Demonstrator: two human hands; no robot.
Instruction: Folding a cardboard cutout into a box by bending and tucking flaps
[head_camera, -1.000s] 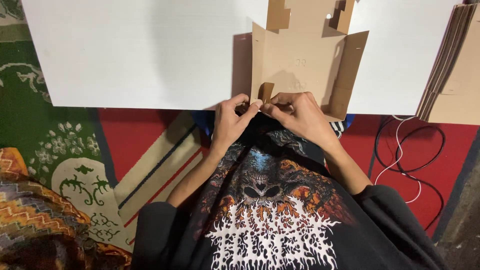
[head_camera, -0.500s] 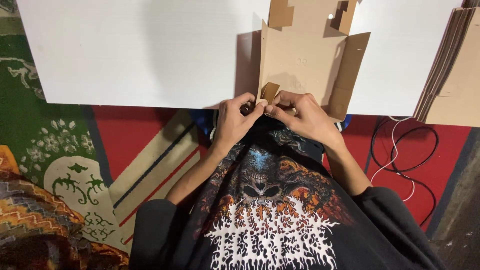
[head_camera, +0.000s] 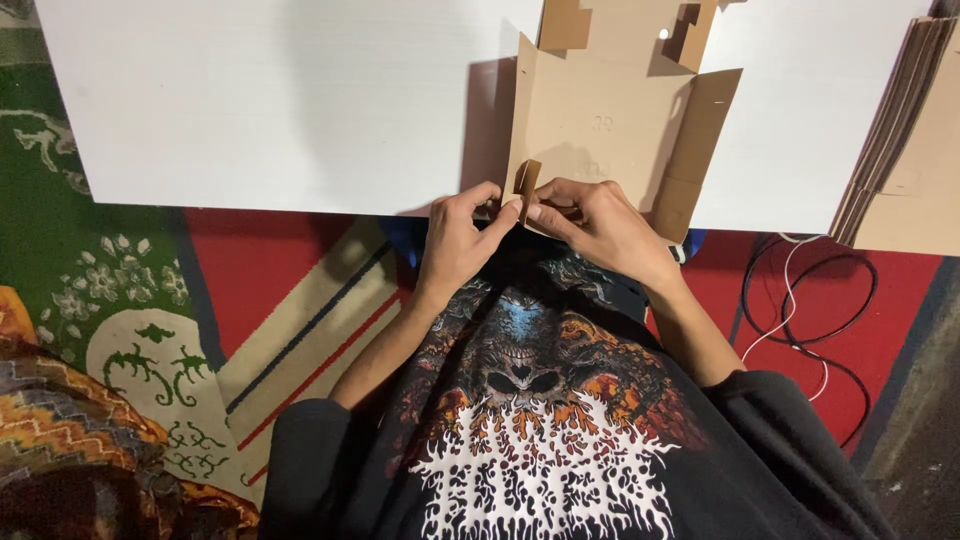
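Since the earlier frame the small tab at the near edge of the die-cut cardboard blank has been folded more upright; both hands have edged slightly forward. A stack of flat cardboard blanks lies at the right end of the white table, well apart; nothing blocks the work. Left hand: fingers narrowed, pinching the blank's near edge beside the tab. Right hand: fingers closed on the same edge, thumb touching the left. The blank lies on the table edge, side flaps raised. Below: patterned red-green rug, black and white cables.
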